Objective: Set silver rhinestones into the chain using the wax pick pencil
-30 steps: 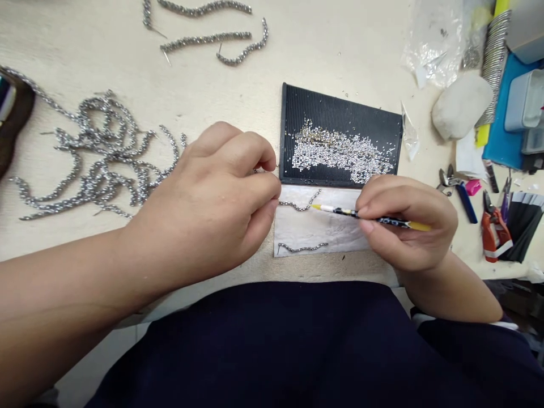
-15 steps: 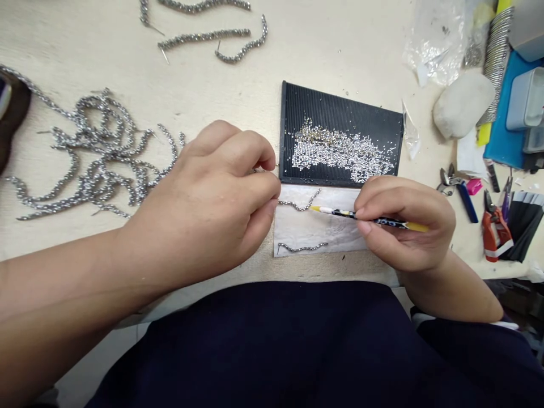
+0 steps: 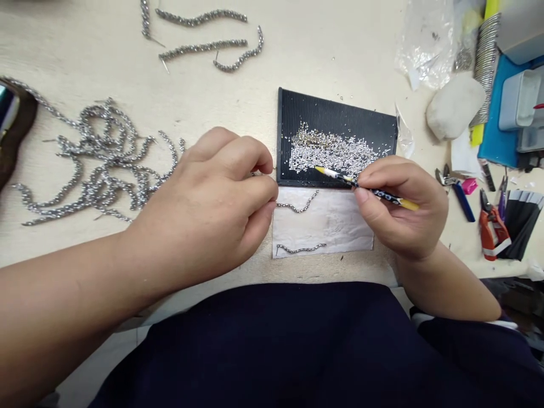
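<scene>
Stick's markings: the right hand's stick (image 3: 340, 177) had a yellow tip, a white collar and a dark barrel with pale patterning too small and blurred to read
Right hand: thumb and fingers of the right hand (image 3: 403, 204) pinched the stick, tip at the lower fringe of the loose silver beads (image 3: 327, 153), part of the barrel hidden behind the fingers
Left hand: the left hand (image 3: 225, 198) was curled, thumb and forefinger pressed together on the upper beaded strand (image 3: 297, 209), whose left end they hid; a few beads glinted between the bent fingers
White sheet: the upper strand ran out from the left fingertips across the white sheet (image 3: 314, 232); the lower strand (image 3: 301, 249), with a pin at its left end, lay apart below it
Black tray: the ridged black tray (image 3: 335, 107) stood just above the sheet, the beads spread over its lower half
Chain pile: the silver chains (image 3: 114, 147) lay tangled, partly covered by the left hand, single ends hard to trace
Frame edges: a brown-rimmed object (image 3: 21, 119) was cut off at left, a pale container (image 3: 518, 99) at right
Plastic bag: crumpled and glossy, the plastic bag (image 3: 425, 39) was cut off at the top, its contents unclear
</scene>
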The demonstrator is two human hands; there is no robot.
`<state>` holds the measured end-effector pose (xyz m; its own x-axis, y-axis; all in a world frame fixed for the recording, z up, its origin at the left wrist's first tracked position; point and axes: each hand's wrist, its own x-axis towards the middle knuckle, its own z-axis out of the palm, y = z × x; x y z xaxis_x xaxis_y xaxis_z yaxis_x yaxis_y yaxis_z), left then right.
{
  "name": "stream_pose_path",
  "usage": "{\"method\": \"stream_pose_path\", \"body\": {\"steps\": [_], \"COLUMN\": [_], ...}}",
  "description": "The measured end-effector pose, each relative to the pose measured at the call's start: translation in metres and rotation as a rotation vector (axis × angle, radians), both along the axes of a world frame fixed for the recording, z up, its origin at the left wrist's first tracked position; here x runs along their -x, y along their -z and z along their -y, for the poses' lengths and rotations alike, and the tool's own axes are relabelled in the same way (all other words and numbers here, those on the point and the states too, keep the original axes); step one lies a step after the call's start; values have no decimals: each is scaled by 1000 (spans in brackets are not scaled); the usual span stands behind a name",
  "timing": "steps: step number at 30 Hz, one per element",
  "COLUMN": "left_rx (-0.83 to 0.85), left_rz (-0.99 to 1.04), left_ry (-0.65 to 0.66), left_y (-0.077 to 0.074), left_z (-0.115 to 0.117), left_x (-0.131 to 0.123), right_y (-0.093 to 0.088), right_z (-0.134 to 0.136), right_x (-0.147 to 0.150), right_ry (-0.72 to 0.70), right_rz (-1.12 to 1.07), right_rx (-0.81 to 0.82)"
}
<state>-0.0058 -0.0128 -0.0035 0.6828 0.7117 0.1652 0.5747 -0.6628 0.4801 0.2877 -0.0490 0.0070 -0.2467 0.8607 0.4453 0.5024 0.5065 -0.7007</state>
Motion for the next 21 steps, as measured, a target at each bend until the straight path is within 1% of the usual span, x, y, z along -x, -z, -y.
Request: {"method": "stream_pose_path", "body": {"steps": [5,12,16,19,21], "left_rx": [-17,30,36,61,51], "left_rz": [-24,-21,-21,-8,-3], "left_ry": [-10,-16,-7,-6,0], "left_y": [-1,-3,-3,-3,-2], "left_z": [0,0,0,0,0], "left_x": [1,-2,-2,-2,-2], "right_y": [1,-2,-8,-13,-14], "right_z": [0,0,2,1,0], "right_x": [1,1,-1,-1,0], "right_ry": [9,4,-104,-199,-231], "right_rz": [-5,-5,-51,-26,-13], "right_rx": [13,7,41,64,69]}}
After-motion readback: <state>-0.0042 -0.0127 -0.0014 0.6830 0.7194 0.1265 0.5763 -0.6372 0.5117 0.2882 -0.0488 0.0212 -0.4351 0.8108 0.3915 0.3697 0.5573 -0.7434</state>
